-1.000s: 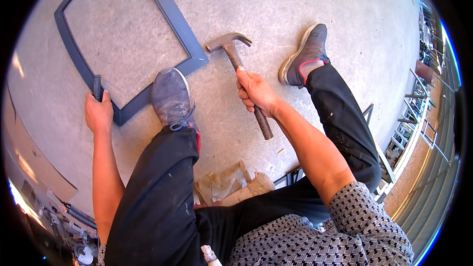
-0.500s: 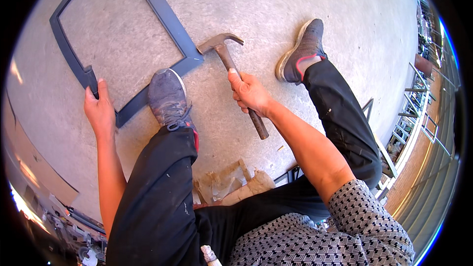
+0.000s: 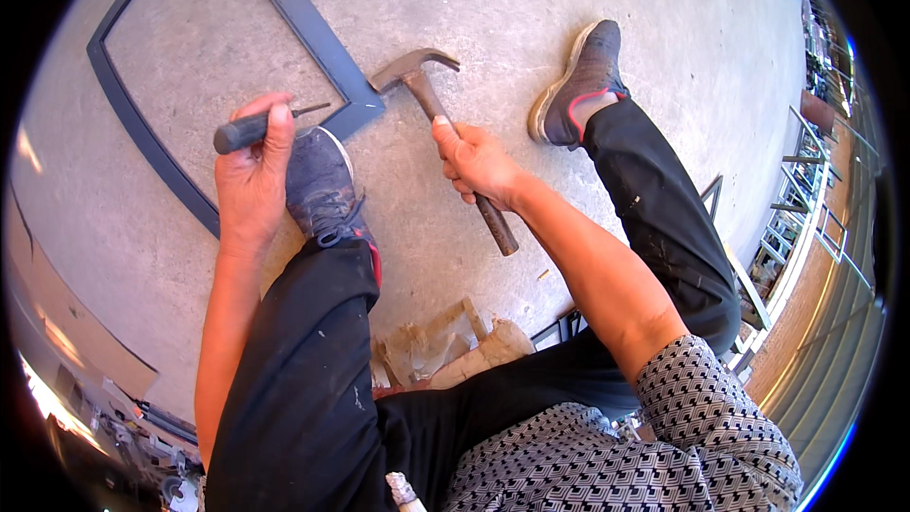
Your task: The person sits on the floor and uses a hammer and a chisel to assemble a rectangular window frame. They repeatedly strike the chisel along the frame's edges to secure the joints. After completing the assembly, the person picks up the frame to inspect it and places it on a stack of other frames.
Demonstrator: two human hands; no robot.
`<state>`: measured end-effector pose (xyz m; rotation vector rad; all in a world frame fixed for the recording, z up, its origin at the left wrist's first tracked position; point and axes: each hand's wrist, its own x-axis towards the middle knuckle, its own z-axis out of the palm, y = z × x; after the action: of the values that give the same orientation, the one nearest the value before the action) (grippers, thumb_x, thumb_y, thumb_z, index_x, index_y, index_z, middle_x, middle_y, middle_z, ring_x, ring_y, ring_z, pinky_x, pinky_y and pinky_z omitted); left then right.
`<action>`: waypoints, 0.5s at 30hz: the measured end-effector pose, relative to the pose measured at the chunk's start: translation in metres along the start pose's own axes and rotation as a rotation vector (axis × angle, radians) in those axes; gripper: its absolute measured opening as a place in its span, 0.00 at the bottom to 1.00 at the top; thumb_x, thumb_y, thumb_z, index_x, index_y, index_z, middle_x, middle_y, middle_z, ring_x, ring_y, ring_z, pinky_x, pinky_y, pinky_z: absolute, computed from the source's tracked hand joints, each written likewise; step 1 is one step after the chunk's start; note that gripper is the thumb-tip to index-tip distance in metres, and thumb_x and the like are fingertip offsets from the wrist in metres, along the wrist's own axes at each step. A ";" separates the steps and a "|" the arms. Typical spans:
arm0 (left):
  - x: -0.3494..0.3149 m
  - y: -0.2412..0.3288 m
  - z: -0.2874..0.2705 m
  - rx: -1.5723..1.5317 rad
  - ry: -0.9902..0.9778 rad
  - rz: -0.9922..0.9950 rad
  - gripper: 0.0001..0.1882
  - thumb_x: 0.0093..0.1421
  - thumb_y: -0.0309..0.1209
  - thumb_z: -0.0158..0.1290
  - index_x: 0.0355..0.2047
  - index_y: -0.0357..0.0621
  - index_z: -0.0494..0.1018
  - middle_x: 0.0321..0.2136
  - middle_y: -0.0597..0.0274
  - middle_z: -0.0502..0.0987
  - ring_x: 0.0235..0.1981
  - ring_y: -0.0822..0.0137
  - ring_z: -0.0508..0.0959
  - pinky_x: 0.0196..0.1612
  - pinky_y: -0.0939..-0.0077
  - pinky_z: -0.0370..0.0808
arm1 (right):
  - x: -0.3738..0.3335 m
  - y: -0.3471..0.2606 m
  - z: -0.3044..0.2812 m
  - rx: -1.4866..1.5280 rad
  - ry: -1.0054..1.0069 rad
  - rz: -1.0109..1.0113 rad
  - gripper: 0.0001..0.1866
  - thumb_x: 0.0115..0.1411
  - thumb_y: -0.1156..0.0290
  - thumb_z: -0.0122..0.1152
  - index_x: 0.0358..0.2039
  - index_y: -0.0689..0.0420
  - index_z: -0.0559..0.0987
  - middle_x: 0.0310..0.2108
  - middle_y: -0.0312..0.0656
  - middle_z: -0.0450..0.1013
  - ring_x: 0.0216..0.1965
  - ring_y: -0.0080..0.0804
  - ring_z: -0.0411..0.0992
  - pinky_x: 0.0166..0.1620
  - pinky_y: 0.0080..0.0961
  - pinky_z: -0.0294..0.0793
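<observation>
Forearms (image 3: 607, 261) extend forward, the left grip (image 3: 254, 175) clasping a dark-handled, thin-shafted tool (image 3: 241, 134) while the right grip (image 3: 479, 166) is wrapped around a claw hammer (image 3: 425, 95)

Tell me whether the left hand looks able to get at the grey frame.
Likely yes: the left hand appears close to the grey frame, with nothing visible between them, though it grips a dark-handled tool, which may hamper grasping.

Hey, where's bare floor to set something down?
Bare grey concrete floor shows inside the dark grey metal frame and between the brown claw hammer and your grey, pink-trimmed right shoe. Crowded near your blue-grey left shoe, where your left hand holds a dark-handled tool.
</observation>
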<state>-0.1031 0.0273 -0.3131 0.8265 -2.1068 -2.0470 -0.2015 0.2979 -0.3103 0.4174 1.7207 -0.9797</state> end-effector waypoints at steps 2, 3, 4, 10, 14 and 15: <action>-0.004 -0.006 0.005 -0.026 -0.027 -0.029 0.17 0.72 0.43 0.58 0.50 0.42 0.79 0.36 0.70 0.75 0.39 0.76 0.72 0.46 0.79 0.71 | -0.002 -0.001 -0.004 0.017 -0.033 0.021 0.29 0.72 0.35 0.47 0.31 0.51 0.67 0.21 0.32 0.62 0.17 0.19 0.58 0.20 0.25 0.62; -0.007 -0.008 0.006 -0.019 -0.033 -0.020 0.18 0.72 0.44 0.58 0.50 0.42 0.79 0.35 0.70 0.75 0.38 0.76 0.72 0.45 0.79 0.71 | -0.002 -0.001 -0.005 0.025 -0.056 0.032 0.29 0.72 0.35 0.47 0.31 0.51 0.67 0.21 0.32 0.62 0.17 0.19 0.58 0.20 0.25 0.63; -0.009 -0.009 0.006 -0.011 -0.039 -0.011 0.19 0.73 0.45 0.57 0.51 0.42 0.80 0.35 0.70 0.74 0.38 0.77 0.72 0.44 0.80 0.70 | -0.002 -0.002 -0.006 0.040 -0.058 0.036 0.29 0.72 0.35 0.47 0.31 0.50 0.67 0.21 0.31 0.61 0.17 0.19 0.57 0.20 0.24 0.62; -0.013 -0.015 0.010 -0.009 -0.056 -0.012 0.18 0.72 0.43 0.58 0.51 0.41 0.80 0.34 0.70 0.74 0.37 0.77 0.72 0.43 0.80 0.70 | -0.005 0.008 0.010 0.083 -0.010 0.000 0.28 0.72 0.35 0.47 0.31 0.48 0.65 0.20 0.28 0.58 0.16 0.17 0.54 0.19 0.22 0.59; -0.013 -0.018 0.009 0.004 -0.061 -0.023 0.16 0.72 0.41 0.59 0.49 0.41 0.80 0.38 0.69 0.76 0.39 0.76 0.73 0.46 0.80 0.71 | 0.002 0.009 -0.001 0.037 -0.033 -0.025 0.30 0.71 0.34 0.48 0.32 0.52 0.67 0.22 0.32 0.62 0.17 0.20 0.58 0.20 0.25 0.63; -0.013 -0.018 0.010 0.001 -0.057 -0.023 0.16 0.72 0.41 0.59 0.49 0.41 0.80 0.38 0.69 0.76 0.39 0.76 0.73 0.46 0.80 0.71 | 0.003 0.009 -0.004 0.022 -0.050 -0.029 0.32 0.70 0.33 0.49 0.33 0.54 0.68 0.24 0.34 0.64 0.17 0.21 0.61 0.20 0.26 0.65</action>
<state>-0.0907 0.0425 -0.3269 0.8053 -2.1366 -2.1056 -0.1989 0.3052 -0.3159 0.3800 1.6768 -1.0224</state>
